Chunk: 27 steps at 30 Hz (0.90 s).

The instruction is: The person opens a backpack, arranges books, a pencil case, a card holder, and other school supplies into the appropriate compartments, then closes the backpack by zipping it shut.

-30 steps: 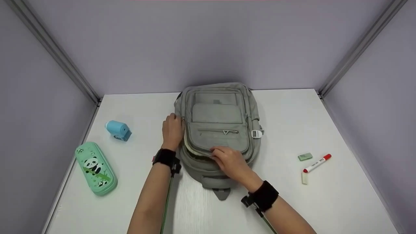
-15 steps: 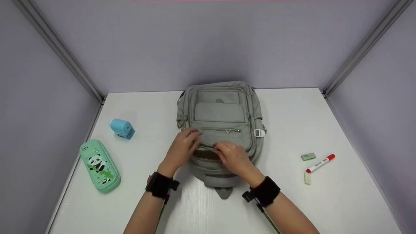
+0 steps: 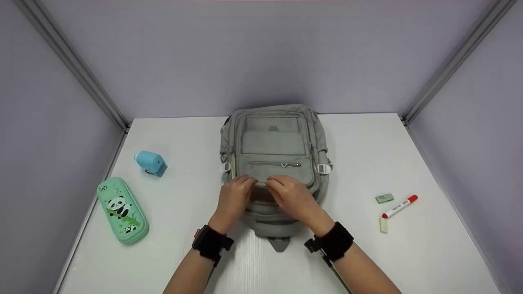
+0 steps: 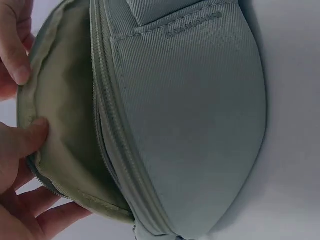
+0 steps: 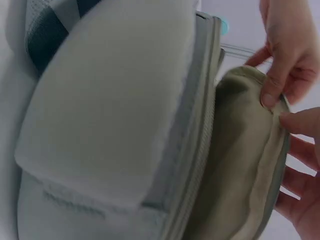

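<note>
Two hands (image 3: 234, 199) (image 3: 293, 199), two wristbands (image 3: 208, 242) (image 3: 335, 241) and one backpack (image 3: 273, 143) appeared. So did one case (image 3: 123, 210), one marker (image 3: 399, 206), one blue object (image 3: 150, 163) and two small blocks (image 3: 384, 198) (image 3: 383, 225).

Tabletop (image 3: 188, 141): white, and it carries all these things.
Grey backpack (image 3: 273, 143): it lies in the middle, front side up, reaching to the far edge.
Green case (image 3: 122, 210): with pandas on its lid, slanted, near the left edge.
Blue object (image 3: 150, 162): small, just beyond the case.
Red-capped marker (image 3: 400, 207): on the right side, lying diagonally.
Green block (image 3: 384, 198): just left of the marker.
Pale block (image 3: 383, 225): at the marker's nearer end; whether they touch, I cannot tell.
</note>
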Each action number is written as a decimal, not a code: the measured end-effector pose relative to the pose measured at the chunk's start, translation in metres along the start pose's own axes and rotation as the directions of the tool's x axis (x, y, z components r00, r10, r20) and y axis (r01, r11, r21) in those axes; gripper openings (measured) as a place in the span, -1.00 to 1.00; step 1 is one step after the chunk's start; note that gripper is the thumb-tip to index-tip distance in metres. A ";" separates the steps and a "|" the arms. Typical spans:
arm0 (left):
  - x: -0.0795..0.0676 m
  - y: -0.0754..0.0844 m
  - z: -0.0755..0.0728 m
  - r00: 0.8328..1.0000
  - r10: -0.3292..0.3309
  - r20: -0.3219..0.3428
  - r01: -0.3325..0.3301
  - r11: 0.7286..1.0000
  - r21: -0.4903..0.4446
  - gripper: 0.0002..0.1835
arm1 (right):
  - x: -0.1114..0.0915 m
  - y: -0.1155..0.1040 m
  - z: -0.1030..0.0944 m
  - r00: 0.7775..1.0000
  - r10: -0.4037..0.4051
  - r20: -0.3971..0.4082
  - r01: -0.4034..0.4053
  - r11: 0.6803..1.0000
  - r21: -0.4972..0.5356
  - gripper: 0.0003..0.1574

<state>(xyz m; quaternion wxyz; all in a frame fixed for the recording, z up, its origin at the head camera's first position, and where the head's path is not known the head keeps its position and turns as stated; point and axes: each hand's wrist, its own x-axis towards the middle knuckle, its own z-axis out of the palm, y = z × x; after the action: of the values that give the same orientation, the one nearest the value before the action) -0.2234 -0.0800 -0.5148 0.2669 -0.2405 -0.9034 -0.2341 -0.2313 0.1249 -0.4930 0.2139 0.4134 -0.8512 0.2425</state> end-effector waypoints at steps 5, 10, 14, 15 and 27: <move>-0.001 -0.004 -0.007 0.998 -0.047 -0.052 0.046 0.998 -0.034 -0.89 | -0.011 0.011 -0.013 0.999 0.045 0.003 -0.045 0.997 0.070 -0.48; 0.001 -0.006 -0.018 0.993 -0.066 -0.100 0.057 0.994 -0.092 -0.87 | -0.028 0.026 -0.025 0.998 0.048 -0.037 -0.045 0.997 0.065 -0.29; 0.005 -0.007 -0.029 0.987 -0.098 -0.128 0.081 0.988 -0.131 -0.84 | -0.037 0.035 -0.038 0.995 0.073 -0.064 -0.069 0.996 0.062 -0.25; 0.006 -0.007 -0.031 0.985 -0.106 -0.134 0.088 0.987 -0.136 -0.84 | -0.039 0.036 -0.040 0.994 0.076 -0.073 -0.072 0.995 0.062 -0.25; 0.011 -0.011 -0.046 0.978 -0.115 -0.173 0.095 0.988 -0.118 -0.89 | -0.041 0.044 -0.042 0.979 -0.150 -0.142 0.135 0.985 -0.110 -0.51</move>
<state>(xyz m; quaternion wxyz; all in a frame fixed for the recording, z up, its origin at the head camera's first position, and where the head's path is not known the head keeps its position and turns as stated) -0.2208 -0.1110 -0.4769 0.3208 -0.1847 -0.8730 -0.3175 -0.2367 0.1980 -0.4928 0.3142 0.4428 -0.8120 0.2143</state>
